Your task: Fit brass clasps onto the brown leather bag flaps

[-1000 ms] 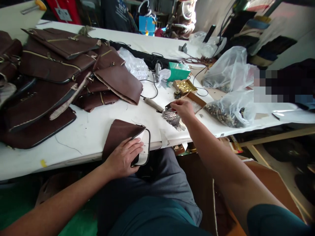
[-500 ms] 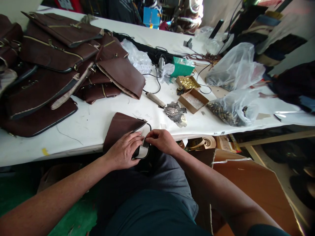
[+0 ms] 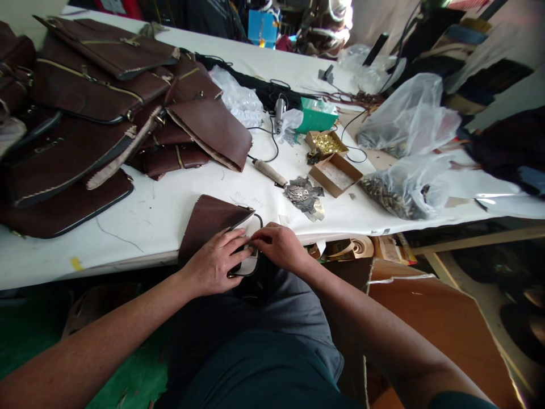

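At the table's front edge lies a brown leather bag piece (image 3: 212, 220) with a dark-edged, pale inner side (image 3: 248, 264) turned up. My left hand (image 3: 215, 258) grips this piece, fingers over the pale side and thumb at its lower edge. The fingertips of my right hand (image 3: 279, 244) are pinched together over the pale side, touching or almost touching my left fingers. Whatever they pinch is too small and covered to make out. Beyond my hands are a pile of flat metal plates (image 3: 303, 194) and a tool with a pale wrapped handle (image 3: 267, 170).
Several brown leather bags (image 3: 85, 91) are heaped at the left of the white table (image 3: 162, 213). Small cardboard boxes (image 3: 347, 183), one with gold-coloured bits, stand behind the plates. Plastic bags of hardware (image 3: 400, 190) lie to the right. Below stands a large open carton (image 3: 426, 318).
My right fingertips have shifted slightly and now cover the small dark strip that showed beneath them. My left fingers have edged toward them. The leather piece stays in place.
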The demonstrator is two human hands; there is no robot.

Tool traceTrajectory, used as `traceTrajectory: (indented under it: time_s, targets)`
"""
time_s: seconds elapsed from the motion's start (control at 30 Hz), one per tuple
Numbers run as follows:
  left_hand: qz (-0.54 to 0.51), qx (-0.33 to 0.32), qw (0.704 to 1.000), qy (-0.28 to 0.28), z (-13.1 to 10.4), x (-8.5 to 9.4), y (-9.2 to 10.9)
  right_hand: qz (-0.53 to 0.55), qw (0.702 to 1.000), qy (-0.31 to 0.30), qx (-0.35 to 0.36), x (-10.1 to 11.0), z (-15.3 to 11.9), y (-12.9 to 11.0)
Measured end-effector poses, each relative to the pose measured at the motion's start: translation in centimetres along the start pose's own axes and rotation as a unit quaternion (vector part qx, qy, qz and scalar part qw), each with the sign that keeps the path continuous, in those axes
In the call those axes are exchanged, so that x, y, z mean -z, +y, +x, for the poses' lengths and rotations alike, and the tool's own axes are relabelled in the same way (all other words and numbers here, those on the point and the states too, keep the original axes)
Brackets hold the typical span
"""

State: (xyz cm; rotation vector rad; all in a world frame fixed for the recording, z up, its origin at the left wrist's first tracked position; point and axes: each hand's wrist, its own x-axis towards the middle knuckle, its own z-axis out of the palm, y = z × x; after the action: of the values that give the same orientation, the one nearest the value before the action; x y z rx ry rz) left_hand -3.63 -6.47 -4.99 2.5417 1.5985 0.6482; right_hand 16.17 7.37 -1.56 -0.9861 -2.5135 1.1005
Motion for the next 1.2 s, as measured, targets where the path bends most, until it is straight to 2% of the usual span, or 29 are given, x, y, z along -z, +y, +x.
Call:
traceTrajectory:
  time_s: [0.27, 0.5, 1.2]
  targets:
    - [0.004, 0.003, 1.0, 0.002, -0.11, -0.18, 0.03, 0.007, 1.0, -0.016, -0.011, 0.29, 0.03, -0.01]
    - [0.008, -0.004, 1.0, -0.008, -0.07, -0.23, -0.07, -0.002, 0.998, -0.033, -0.048, 0.61, 0.22, -0.52]
    - [0.007, -0.011, 1.0, -0.003, -0.04, -0.47, -0.35, -0.007, 0.999, -0.037, -0.01, 0.1, 0.16, 0.01]
